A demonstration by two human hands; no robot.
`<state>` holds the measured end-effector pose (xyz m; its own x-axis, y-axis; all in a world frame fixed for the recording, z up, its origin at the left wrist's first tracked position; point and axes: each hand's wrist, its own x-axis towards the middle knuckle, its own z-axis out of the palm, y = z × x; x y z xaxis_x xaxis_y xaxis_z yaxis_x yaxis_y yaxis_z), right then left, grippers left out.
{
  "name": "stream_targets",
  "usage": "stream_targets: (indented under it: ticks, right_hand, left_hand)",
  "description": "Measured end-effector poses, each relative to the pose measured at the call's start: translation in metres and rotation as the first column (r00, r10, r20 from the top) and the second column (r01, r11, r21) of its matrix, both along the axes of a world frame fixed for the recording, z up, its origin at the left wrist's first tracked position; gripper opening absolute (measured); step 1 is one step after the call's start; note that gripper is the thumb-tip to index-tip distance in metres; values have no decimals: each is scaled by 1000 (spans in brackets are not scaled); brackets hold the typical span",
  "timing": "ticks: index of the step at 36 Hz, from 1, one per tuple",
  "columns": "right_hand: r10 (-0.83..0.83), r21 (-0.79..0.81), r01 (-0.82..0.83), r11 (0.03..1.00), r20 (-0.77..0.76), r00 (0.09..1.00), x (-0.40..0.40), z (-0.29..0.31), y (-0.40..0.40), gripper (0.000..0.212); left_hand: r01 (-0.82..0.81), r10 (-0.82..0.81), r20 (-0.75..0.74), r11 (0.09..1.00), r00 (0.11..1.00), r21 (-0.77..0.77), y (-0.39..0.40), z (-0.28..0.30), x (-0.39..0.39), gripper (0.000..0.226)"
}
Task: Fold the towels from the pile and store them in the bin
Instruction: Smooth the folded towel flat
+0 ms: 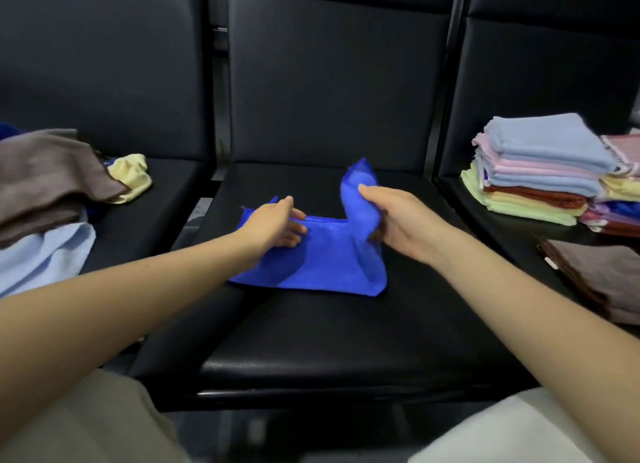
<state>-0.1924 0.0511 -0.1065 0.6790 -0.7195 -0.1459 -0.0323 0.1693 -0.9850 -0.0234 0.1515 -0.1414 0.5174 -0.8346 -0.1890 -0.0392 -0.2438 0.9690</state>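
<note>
Blue towel (318, 265): centre frame on the black seat (311, 341), long axis left-right, directly ahead of both hands. Right hand (398, 220) pinches its raised right end; left hand (277, 225), fingers relaxed, rests on the left part. Unfolded pile (45, 199) left; folded stack (540, 171) right. Fold path unobstructed; no bin visible.

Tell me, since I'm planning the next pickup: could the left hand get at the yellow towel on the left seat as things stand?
Probably yes: the left hand rests open on the blue towel, and the yellow towel lies partly uncovered beside the brown towel.
</note>
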Motion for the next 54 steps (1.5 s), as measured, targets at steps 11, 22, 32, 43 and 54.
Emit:
stream_targets:
  ticks: [11, 22, 32, 43, 54]
  right_hand:
    - [-391, -728, -184, 660, -543, 743, 8, -40, -20, 12]
    - [-317, -696, -73, 714, -414, 853, 19, -35, -11, 25]
    - [-364, -708, -284, 647, -614, 700, 36, -43, 6, 45]
    - [-381, -630, -310, 712, -718, 582, 36, -39, 15, 55]
    - [-375, -566, 152, 810, -302, 876, 4, -51, 13, 25]
  left_hand:
    - [-92, 89, 29, 991, 996, 100, -8, -9, -5, 13]
    - [-131, 147, 176, 986, 973, -101, -2, 17, 21, 16]
    - [-183, -152, 707, 909, 691, 375, 46, -2, 62, 21]
    - [-158, -197, 592, 855, 782, 493, 47, 4, 48, 36]
    - [-98, 82, 135, 988, 987, 119, -2, 10, -28, 16]
